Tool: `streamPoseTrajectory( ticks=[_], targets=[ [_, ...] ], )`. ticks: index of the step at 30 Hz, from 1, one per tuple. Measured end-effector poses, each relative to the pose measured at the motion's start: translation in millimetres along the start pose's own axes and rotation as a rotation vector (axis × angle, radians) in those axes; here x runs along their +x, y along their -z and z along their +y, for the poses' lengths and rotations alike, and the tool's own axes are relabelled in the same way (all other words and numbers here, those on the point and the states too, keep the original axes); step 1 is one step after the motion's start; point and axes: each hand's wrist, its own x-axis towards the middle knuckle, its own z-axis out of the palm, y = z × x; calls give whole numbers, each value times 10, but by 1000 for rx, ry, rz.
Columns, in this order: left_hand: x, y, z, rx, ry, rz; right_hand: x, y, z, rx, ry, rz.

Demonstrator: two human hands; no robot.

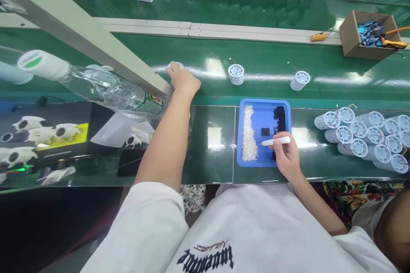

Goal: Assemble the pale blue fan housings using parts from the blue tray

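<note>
My left hand (182, 80) is stretched out onto the green belt (265, 66), fingers curled over a white cap (175, 65) and touching it; I cannot tell whether they grip it. My right hand (286, 153) is closed around a white pen (275, 141), its tip over the blue tray (264, 113) near me. In the tray I see a strip of clear grains (249, 134) on the left, black grains (279, 118) on the right and a small black square (265, 131) between. Two more caps (236, 73) stand farther along the belt, well apart. A heap of the same parts (365, 134) lies right of the tray on the glossy bench. A cardboard box (368, 34) sits beyond the belt, a clear bottle (92, 83) lies to my left.
</note>
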Motion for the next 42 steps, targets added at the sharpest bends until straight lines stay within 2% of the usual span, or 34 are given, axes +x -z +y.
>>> streamPoseTrajectory(
  ticks=[5, 10, 15, 18, 20, 24, 29, 32, 37, 42],
  targets=[
    [-7, 62, 17, 179, -34, 18, 13, 11, 8, -6, -26, -35],
    [-142, 171, 317, 264, -38, -26, 22, 13, 8, -19, -34, -73],
    [-561, 271, 750, 264, -122, -26, 1, 26, 39, -69, 0, -34],
    [-904, 335, 857, 229, -193, -53, -14, 36, 58, -76, 29, -15],
    [-1117, 376, 819, 215, -236, -80, -18, 38, 52, -88, 51, -5],
    [-1463, 423, 590, 235, -273, -117, 3, 41, -22, -154, 132, -21],
    [-1737, 412, 401, 274, -245, -111, 62, 66, -145, -263, 259, -111],
    [-1811, 412, 408, 311, -158, -85, 67, 84, -165, -332, 327, -102],
    [-1843, 417, 446, 341, 19, -96, 0, 111, -108, -337, 431, 5],
    [-1829, 369, 410, 285, 52, -74, -34, 161, -83, -383, 448, -24]
  ],
)
